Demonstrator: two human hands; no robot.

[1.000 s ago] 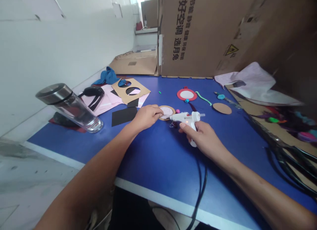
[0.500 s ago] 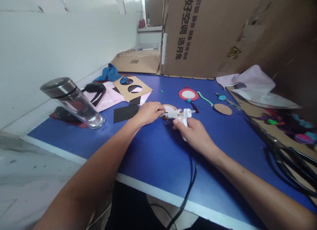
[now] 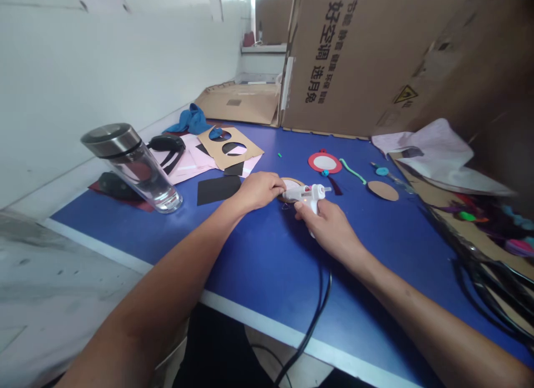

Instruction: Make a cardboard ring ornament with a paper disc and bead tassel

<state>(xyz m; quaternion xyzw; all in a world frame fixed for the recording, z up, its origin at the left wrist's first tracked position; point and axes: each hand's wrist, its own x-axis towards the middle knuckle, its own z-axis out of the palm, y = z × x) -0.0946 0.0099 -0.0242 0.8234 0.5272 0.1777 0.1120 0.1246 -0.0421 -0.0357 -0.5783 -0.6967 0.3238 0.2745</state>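
Note:
In the head view, my right hand (image 3: pixel 334 224) is wrapped round a white hot glue gun (image 3: pixel 314 199) with a small light glowing on its side. Its nozzle points left, over a round cardboard disc (image 3: pixel 292 182) with a pale centre lying on the table. My left hand (image 3: pixel 261 191) has its fingers closed at the disc's left edge, close to the nozzle. The fingertips and nozzle tip overlap, so their exact contact is hidden. Behind the glue gun lies a red ring with a white centre (image 3: pixel 324 163), a blue bell (image 3: pixel 325 173) and a dark tassel (image 3: pixel 335 186).
A glass bottle (image 3: pixel 154 179) stands left, near black paper (image 3: pixel 217 190) and a cardboard sheet with two holes (image 3: pixel 250 140). At right are a cardboard oval (image 3: pixel 382 191), a green pipe cleaner (image 3: pixel 352 171) and black-handled scissors (image 3: pixel 492 282). A cable (image 3: pixel 311 327) crosses the front edge.
The view has shifted slightly, so most of the scene sits a little further right. Both hands and the glue gun stay nearly in place over the disc.

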